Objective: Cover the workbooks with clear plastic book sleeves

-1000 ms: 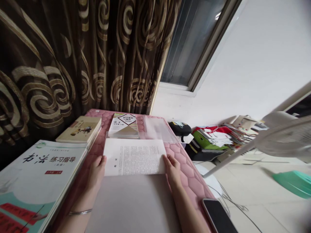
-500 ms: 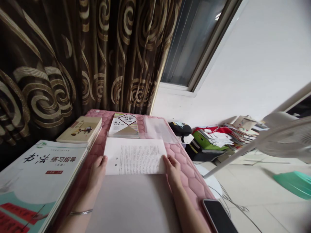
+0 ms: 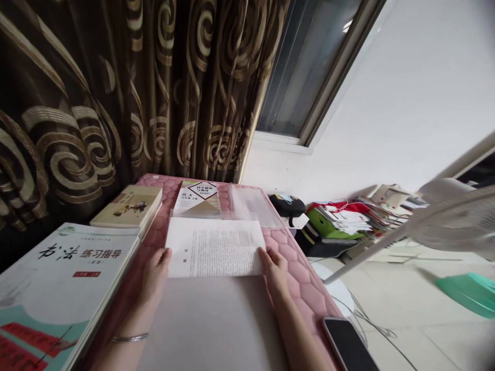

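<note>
Dark curtains (image 3: 174, 103) patterned with pale swirls hang beside the window (image 3: 305, 72), and below them a pink quilted cover (image 3: 309, 293) stretches over the surface where this person is working. From where I stand, the printed page (image 3: 220, 250) is right in the middle, between the two hands, with a plain greyish sheet (image 3: 212, 324) running from its near edge down between the forearms; whether the two are joined I can't tell. The left hand (image 3: 155, 270) is curled in with its thumb at the page's left edge, and the right hand (image 3: 276, 270) pinches the opposite edge, thumb and fingers closed in on the paper; the fingers underneath are hidden. I'd judge the step in hand to be holding the paper level and steady by its sides. Any move from here would call for both hands to act evenly, since a one-sided pull could skew or crease it. Just beyond lies a white workbook (image 3: 197, 201), with a clear plastic sheet (image 3: 253, 206) to its right. On the left sit a tan book (image 3: 124, 208) and, nearer, a large white book (image 3: 81, 278); a phone (image 3: 350, 342) lies by the right forearm, well clear of the paper.
</note>
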A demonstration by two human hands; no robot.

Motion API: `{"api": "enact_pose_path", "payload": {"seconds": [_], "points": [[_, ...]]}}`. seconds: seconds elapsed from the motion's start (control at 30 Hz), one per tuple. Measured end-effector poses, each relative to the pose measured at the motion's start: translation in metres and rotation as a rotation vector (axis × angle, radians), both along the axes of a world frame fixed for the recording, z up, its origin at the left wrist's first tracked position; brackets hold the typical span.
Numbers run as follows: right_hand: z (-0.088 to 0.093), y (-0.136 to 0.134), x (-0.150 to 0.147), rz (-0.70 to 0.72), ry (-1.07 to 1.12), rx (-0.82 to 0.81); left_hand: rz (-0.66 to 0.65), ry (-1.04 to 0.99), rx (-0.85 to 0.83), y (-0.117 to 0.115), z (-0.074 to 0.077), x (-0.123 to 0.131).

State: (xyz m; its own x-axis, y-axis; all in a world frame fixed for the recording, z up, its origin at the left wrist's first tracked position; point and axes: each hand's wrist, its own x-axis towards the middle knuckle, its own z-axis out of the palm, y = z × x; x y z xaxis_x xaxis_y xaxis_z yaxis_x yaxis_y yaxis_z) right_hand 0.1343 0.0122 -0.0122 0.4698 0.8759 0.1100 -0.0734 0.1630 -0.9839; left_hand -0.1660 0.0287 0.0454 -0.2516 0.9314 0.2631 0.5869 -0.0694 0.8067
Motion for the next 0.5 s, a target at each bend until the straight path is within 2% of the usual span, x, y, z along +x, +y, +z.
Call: {"api": "enact_pose_path", "payload": {"seconds": [0.1,0.27,0.5], "points": [[0.002,0.000,-0.001,-0.025,-0.065,-0.004,0.008,0.015,0.001,0.000,-0.003,-0.001],[0.005,-0.001,-0.003,-0.030,-0.054,-0.011,0.080,-0.010,0.009,0.004,-0.015,-0.001],[0.004,-0.002,-0.003,-0.014,0.008,-0.008,0.047,-0.069,-0.002,0.006,-0.020,0.001]]}}
